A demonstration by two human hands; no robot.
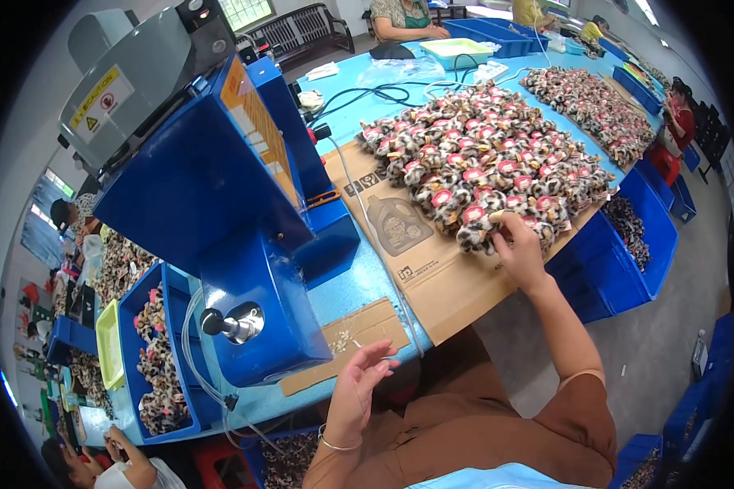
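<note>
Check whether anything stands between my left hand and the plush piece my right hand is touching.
Nothing visible blocks it. Between the left hand and the plush piece touched by the right hand, a thin cable runs low along the edge of the flat cardboard sheet, but neither appears to rise into the way.

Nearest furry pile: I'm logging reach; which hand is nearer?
Right: the right hand touches the furry pile at its near edge; the left hand is apart, by the cardboard strip.
</note>
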